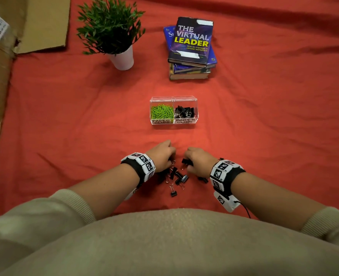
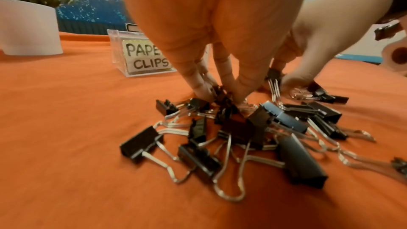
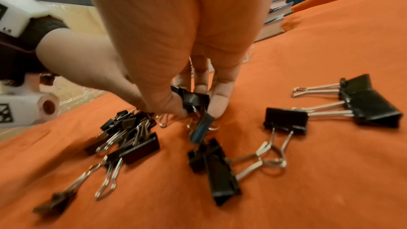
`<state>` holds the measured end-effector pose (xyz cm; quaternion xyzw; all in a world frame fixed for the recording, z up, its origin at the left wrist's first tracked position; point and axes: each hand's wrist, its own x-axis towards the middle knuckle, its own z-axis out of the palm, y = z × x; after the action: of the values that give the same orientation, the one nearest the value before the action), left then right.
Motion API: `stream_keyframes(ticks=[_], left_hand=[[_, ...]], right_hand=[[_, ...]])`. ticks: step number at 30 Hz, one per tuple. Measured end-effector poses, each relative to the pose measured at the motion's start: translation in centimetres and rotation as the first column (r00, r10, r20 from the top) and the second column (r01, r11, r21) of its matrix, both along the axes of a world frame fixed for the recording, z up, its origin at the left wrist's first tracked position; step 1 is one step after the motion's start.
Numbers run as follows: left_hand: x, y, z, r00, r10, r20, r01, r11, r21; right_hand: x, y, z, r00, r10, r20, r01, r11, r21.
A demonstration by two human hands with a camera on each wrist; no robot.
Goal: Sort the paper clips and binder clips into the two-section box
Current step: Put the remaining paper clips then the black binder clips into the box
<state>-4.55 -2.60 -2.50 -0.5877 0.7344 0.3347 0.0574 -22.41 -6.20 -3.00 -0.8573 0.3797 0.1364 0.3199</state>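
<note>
A clear two-section box (image 1: 173,121) stands mid-table, green paper clips (image 1: 161,111) in its left half and black binder clips (image 1: 184,112) in its right half. Its "PAPER CLIPS" label (image 2: 149,57) shows in the left wrist view. A loose pile of black binder clips (image 1: 176,177) lies on the red cloth between my hands. My left hand (image 1: 161,155) reaches down into the pile (image 2: 237,128), its fingertips (image 2: 202,90) pinching a binder clip. My right hand (image 1: 198,160) pinches a black binder clip (image 3: 195,99) between thumb and fingers, with more clips (image 3: 284,119) scattered around it.
A potted plant (image 1: 113,34) in a white cup stands at the back left. A stack of books (image 1: 191,48) sits behind the box. Cardboard (image 1: 9,36) lines the left edge. Red cloth (image 1: 274,126) covers the whole surface.
</note>
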Motion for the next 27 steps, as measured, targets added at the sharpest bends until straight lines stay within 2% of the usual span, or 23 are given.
stream_keyframes(ticks=[2,4,8,11,13,15,18,23,25,27], left_hand=[[0.0,0.1,-0.1,1.000,0.008,0.025,-0.008,1.000,-0.002],[-0.1,0.2,-0.2,0.998,0.022,0.055,-0.022,1.000,-0.016],[-0.2,0.4,-0.5,0.995,0.055,0.088,-0.052,0.998,-0.028],[-0.2,0.5,-0.6,0.994,0.062,0.087,-0.061,0.998,-0.014],[-0.1,0.5,-0.6,0.994,0.067,0.083,-0.066,0.998,-0.012],[-0.2,0.6,-0.5,0.995,0.064,0.079,-0.062,0.998,-0.022],[-0.3,0.7,-0.6,0.992,0.019,0.122,-0.014,0.999,-0.041],[-0.4,0.9,-0.5,0.971,-0.035,0.238,0.055,0.996,-0.075],[-0.5,0.8,-0.4,0.969,-0.034,0.243,0.050,0.997,-0.058],[-0.6,0.6,-0.2,0.975,-0.013,0.222,0.019,0.999,-0.027]], right_hand=[[-0.1,-0.8,0.1,0.995,-0.087,0.039,0.086,0.996,0.021],[-0.2,-1.8,0.4,0.963,-0.258,0.077,0.250,0.963,0.104],[0.4,-4.9,2.7,0.803,-0.551,0.228,0.489,0.827,0.278],[1.9,-8.5,5.0,0.705,-0.623,0.339,0.548,0.782,0.297],[3.0,-10.5,5.9,0.674,-0.627,0.390,0.574,0.777,0.259],[4.1,-11.7,5.9,0.704,-0.592,0.393,0.573,0.800,0.179],[4.9,-12.2,5.4,0.788,-0.511,0.344,0.528,0.848,0.050],[4.4,-9.8,5.5,0.878,-0.327,0.348,0.379,0.921,-0.091],[3.8,-7.5,4.6,0.936,-0.225,0.269,0.252,0.965,-0.068],[3.1,-5.1,3.1,0.991,-0.100,0.084,0.101,0.995,-0.003]])
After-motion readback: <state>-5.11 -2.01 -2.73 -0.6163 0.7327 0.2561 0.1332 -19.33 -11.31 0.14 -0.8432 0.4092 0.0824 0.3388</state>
